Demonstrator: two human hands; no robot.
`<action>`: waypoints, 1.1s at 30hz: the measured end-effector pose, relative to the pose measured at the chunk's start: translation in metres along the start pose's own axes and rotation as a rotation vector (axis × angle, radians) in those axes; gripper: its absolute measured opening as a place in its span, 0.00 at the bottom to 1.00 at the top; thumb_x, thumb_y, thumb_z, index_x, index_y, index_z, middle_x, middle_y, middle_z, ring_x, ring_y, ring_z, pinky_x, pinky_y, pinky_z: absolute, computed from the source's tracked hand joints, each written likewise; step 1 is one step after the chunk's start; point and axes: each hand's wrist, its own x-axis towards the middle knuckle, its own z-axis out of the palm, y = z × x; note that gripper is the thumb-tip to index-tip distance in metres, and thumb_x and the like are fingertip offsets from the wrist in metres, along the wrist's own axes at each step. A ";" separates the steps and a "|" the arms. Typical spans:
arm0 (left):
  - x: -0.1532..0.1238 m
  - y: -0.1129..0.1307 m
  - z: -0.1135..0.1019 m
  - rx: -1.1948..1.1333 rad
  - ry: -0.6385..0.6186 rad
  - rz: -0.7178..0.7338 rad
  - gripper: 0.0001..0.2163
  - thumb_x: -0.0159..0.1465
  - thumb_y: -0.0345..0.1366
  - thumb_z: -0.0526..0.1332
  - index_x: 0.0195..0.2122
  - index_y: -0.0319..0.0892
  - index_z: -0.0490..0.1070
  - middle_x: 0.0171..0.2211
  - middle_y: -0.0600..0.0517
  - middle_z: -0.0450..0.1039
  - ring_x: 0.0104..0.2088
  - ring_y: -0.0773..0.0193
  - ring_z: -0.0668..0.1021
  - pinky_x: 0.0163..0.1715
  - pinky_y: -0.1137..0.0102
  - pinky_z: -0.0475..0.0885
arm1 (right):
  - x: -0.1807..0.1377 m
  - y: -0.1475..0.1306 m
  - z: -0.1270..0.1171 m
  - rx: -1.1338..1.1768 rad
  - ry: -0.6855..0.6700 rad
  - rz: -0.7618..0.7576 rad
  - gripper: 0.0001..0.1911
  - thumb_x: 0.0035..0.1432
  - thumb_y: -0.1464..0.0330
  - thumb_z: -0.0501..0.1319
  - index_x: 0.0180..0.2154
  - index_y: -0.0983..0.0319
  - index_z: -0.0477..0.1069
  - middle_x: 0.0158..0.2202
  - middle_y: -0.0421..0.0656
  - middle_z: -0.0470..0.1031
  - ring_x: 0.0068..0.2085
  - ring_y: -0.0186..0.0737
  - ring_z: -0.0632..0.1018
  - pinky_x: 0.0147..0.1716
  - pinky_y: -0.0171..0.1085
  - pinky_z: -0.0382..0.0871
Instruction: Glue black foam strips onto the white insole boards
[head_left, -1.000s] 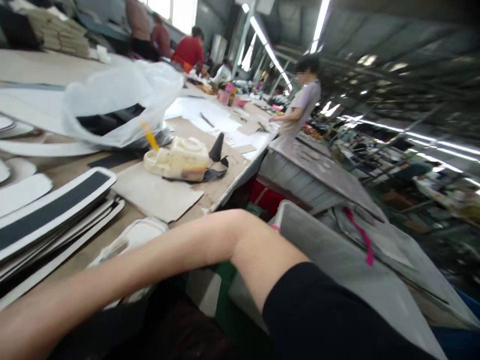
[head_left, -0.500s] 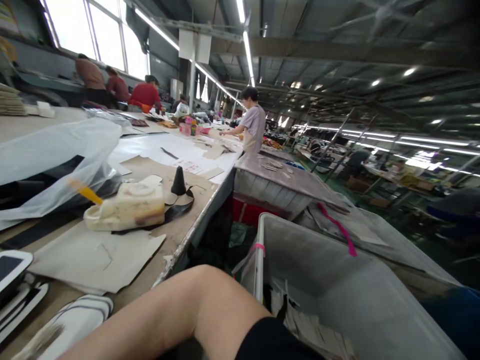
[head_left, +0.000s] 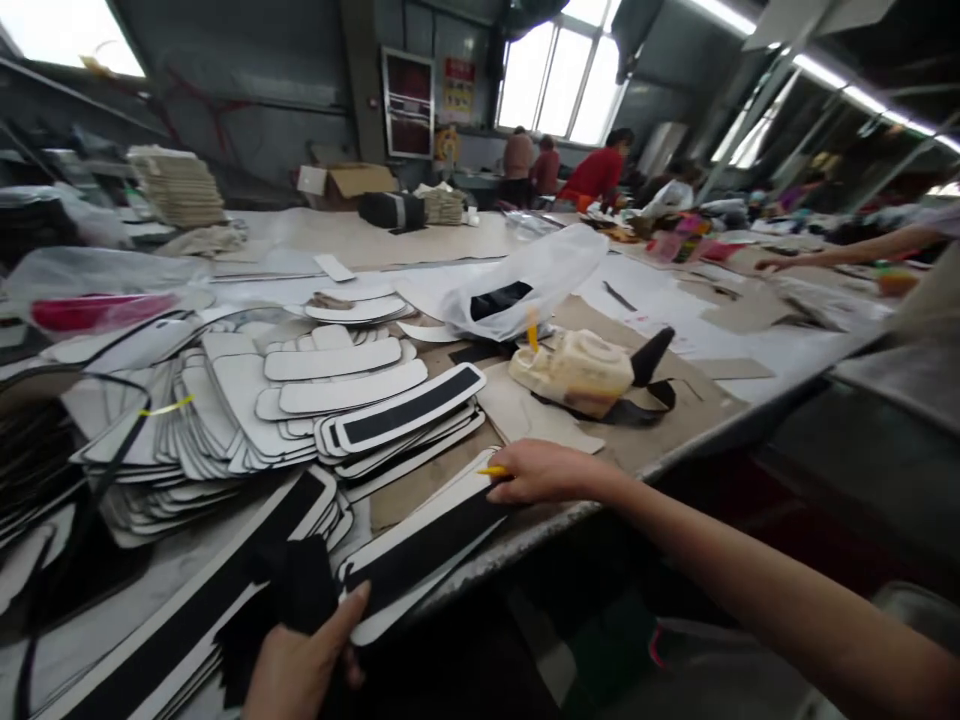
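Observation:
My left hand (head_left: 300, 660) at the bottom edge is closed on a black cloth piece (head_left: 289, 600), thumb pointing up along it. My right hand (head_left: 540, 472) rests palm-down on the far end of a long white strip with a black band (head_left: 420, 545) and pinches something small and yellow (head_left: 493, 470) at its fingertips. Another long black-and-white strip (head_left: 187, 610) lies beside it on the left.
Stacks of white cut pieces (head_left: 247, 410), some with black bands, cover the table. A cream glue container (head_left: 574, 370) with a yellow stick stands behind my right hand, beside a plastic bag (head_left: 525, 280). A co-worker's arm (head_left: 832, 255) reaches in far right; other people work at the back.
The view has swung left from the aisle and bin onto the table. My right arm, earlier bent across the foreground, now reaches out onto the strip; my left hand has come into view.

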 end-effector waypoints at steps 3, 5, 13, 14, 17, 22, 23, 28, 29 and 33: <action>-0.002 0.005 0.005 -0.097 0.005 -0.092 0.23 0.46 0.56 0.59 0.07 0.43 0.62 0.08 0.50 0.65 0.16 0.60 0.69 0.24 0.65 0.63 | -0.003 0.004 0.009 0.030 0.054 0.148 0.13 0.52 0.61 0.54 0.32 0.62 0.71 0.28 0.43 0.73 0.29 0.37 0.72 0.25 0.31 0.58; -0.003 0.005 0.005 -0.087 0.009 -0.078 0.23 0.46 0.56 0.59 0.06 0.43 0.62 0.08 0.49 0.66 0.17 0.60 0.69 0.26 0.65 0.63 | -0.001 0.002 0.014 0.021 0.104 0.218 0.14 0.53 0.59 0.54 0.33 0.61 0.71 0.30 0.44 0.74 0.32 0.39 0.73 0.28 0.31 0.59; -0.005 0.003 0.006 -0.160 0.017 -0.059 0.23 0.47 0.54 0.59 0.07 0.43 0.62 0.08 0.51 0.65 0.15 0.61 0.69 0.22 0.67 0.63 | 0.009 0.000 0.025 -0.008 0.177 0.284 0.15 0.54 0.58 0.53 0.35 0.61 0.70 0.35 0.46 0.74 0.37 0.42 0.74 0.34 0.33 0.61; -0.005 0.003 0.006 -0.159 0.015 -0.063 0.23 0.47 0.55 0.59 0.07 0.43 0.62 0.08 0.50 0.65 0.15 0.61 0.69 0.22 0.67 0.63 | 0.009 0.001 0.026 -0.013 0.187 0.287 0.15 0.54 0.58 0.53 0.35 0.61 0.70 0.35 0.46 0.74 0.37 0.42 0.74 0.33 0.33 0.61; -0.005 0.002 0.005 -0.131 0.005 -0.064 0.24 0.47 0.56 0.58 0.07 0.43 0.62 0.08 0.49 0.66 0.17 0.59 0.70 0.25 0.65 0.62 | 0.009 0.002 0.027 -0.018 0.191 0.304 0.15 0.54 0.58 0.53 0.36 0.60 0.70 0.36 0.45 0.74 0.37 0.42 0.74 0.33 0.33 0.61; -0.006 0.002 0.005 -0.084 0.018 -0.075 0.25 0.46 0.58 0.57 0.06 0.44 0.61 0.09 0.50 0.66 0.20 0.58 0.69 0.30 0.64 0.61 | 0.007 0.001 0.027 -0.055 0.172 0.301 0.15 0.54 0.57 0.53 0.35 0.61 0.69 0.35 0.46 0.74 0.37 0.42 0.74 0.33 0.34 0.60; -0.006 0.002 0.005 -0.087 0.024 -0.083 0.25 0.46 0.58 0.57 0.06 0.44 0.61 0.09 0.50 0.66 0.20 0.58 0.69 0.30 0.64 0.61 | 0.007 0.000 0.028 -0.069 0.174 0.300 0.15 0.54 0.57 0.53 0.35 0.61 0.69 0.35 0.46 0.74 0.37 0.43 0.74 0.33 0.34 0.60; -0.006 -0.002 0.007 -0.095 0.056 -0.074 0.22 0.45 0.57 0.59 0.08 0.44 0.62 0.09 0.53 0.64 0.18 0.58 0.69 0.28 0.63 0.61 | 0.008 -0.002 0.030 -0.140 0.191 0.309 0.16 0.55 0.57 0.52 0.36 0.60 0.69 0.36 0.46 0.74 0.38 0.44 0.74 0.33 0.35 0.61; -0.006 -0.001 0.007 -0.085 0.051 -0.070 0.23 0.46 0.57 0.59 0.08 0.44 0.62 0.09 0.53 0.64 0.18 0.58 0.69 0.28 0.63 0.61 | 0.008 -0.002 0.030 -0.151 0.192 0.308 0.16 0.55 0.57 0.52 0.36 0.60 0.69 0.36 0.46 0.74 0.38 0.44 0.74 0.33 0.35 0.61; -0.007 0.004 0.005 -0.007 0.022 -0.089 0.25 0.47 0.59 0.56 0.05 0.44 0.62 0.10 0.50 0.66 0.20 0.58 0.69 0.31 0.63 0.61 | 0.009 -0.003 0.028 -0.181 0.183 0.329 0.16 0.55 0.56 0.53 0.36 0.61 0.70 0.37 0.46 0.74 0.39 0.45 0.74 0.34 0.36 0.62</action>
